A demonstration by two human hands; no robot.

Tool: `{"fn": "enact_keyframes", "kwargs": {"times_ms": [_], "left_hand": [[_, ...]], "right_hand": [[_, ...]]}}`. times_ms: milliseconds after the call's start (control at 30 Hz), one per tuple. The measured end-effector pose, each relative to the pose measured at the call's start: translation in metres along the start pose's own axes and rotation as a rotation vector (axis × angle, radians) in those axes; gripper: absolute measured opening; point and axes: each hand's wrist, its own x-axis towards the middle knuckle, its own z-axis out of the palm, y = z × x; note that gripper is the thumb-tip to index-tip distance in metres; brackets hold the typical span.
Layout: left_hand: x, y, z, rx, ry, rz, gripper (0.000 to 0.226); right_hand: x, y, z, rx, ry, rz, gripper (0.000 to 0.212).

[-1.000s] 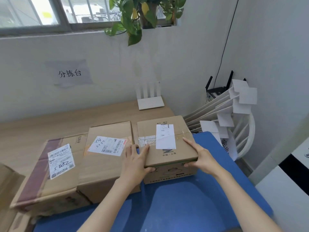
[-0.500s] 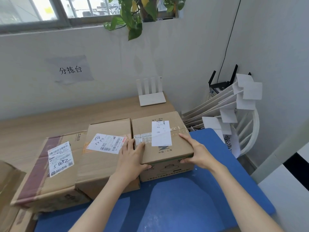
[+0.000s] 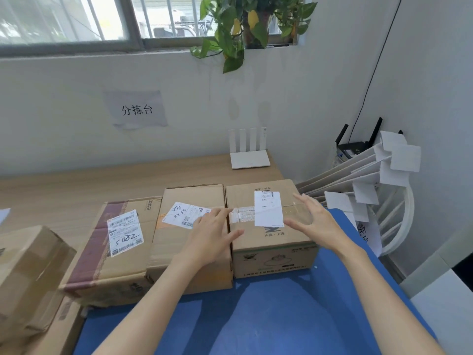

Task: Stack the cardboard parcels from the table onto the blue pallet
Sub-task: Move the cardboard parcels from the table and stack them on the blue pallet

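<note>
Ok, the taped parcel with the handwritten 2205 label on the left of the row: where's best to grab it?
Take the 2205 parcel with a hand on each of its two short ends, near and far. It is long and low, and its right long side sits against the middle parcel, so no fingers fit there. The near end overhangs toward you and is free. Both hands, left hand and right hand, are open now.

The blue pallet is bare in front of the right parcel, giving open room there for both forearms. Left of that parcel the middle parcel stands tight against it with no gap to slip fingers between, and a third parcel presses against that one. Right of the right parcel, flat cardboard sheets lean on a white chair, crowding that side; behind it the table lies open up to a white router.
</note>
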Motion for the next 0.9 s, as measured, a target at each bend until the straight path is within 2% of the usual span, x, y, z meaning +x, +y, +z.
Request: {"fn": "enact_keyframes", "kwargs": {"times_ms": [100, 233, 367, 533, 900], "left_hand": [[-0.013, -0.009, -0.033, -0.040, 0.028, -0.022, 0.047], [-0.041, -0.042, -0.080, -0.082, 0.079, -0.071, 0.036], [-0.084, -0.102, -0.132, -0.085, 0.179, -0.147, 0.033], [-0.156, -0.192, -0.200, -0.050, 0.263, -0.250, 0.027], [-0.332, -0.397, -0.312, -0.004, 0.284, -0.439, 0.031]], "right_hand": [[0.004, -0.034, 0.010, -0.060, 0.078, -0.076, 0.053], [0.009, -0.100, 0.043, -0.112, 0.133, -0.228, 0.034], [0.012, -0.182, 0.099, -0.056, 0.125, -0.356, 0.028], [-0.001, -0.282, 0.187, 0.001, 0.074, -0.427, 0.023], [-0.067, -0.490, 0.411, 0.075, -0.084, -0.520, 0.022]]}}
